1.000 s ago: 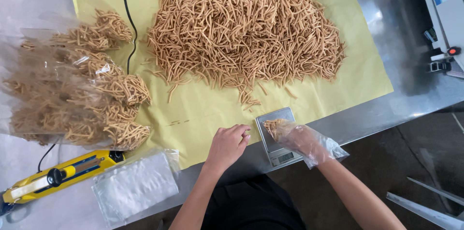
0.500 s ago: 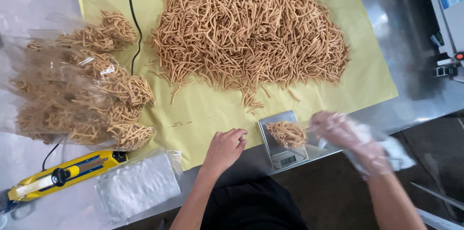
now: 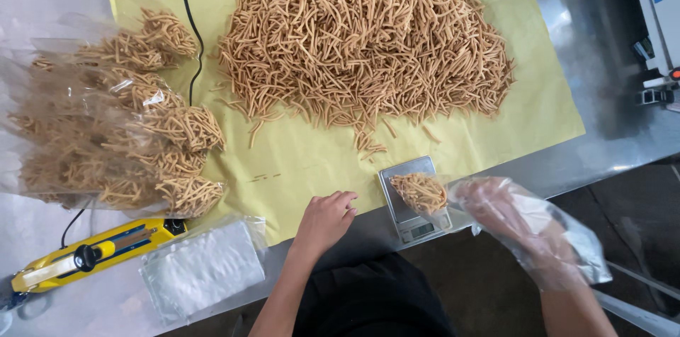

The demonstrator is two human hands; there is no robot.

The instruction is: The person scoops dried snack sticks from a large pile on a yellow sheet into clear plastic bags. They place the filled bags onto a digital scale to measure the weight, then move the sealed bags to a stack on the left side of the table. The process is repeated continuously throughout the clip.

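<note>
Yellow paper (image 3: 496, 131) covers the steel table (image 3: 609, 96), heaped with fried snack sticks (image 3: 361, 39); filled clear bags (image 3: 106, 131) lie to my left, with a yellow sealer tool (image 3: 92, 255) and a stack of empty bags (image 3: 202, 270) near the table edge. A black cable (image 3: 191, 25) crosses the paper. My left hand (image 3: 326, 220) rests loosely curled on the paper, holding nothing. My right hand (image 3: 510, 220), inside a clear plastic bag (image 3: 559, 245), tips sticks onto the small scale (image 3: 411, 202). Its fingers blur behind the plastic, so I cannot tell their grip.
</note>
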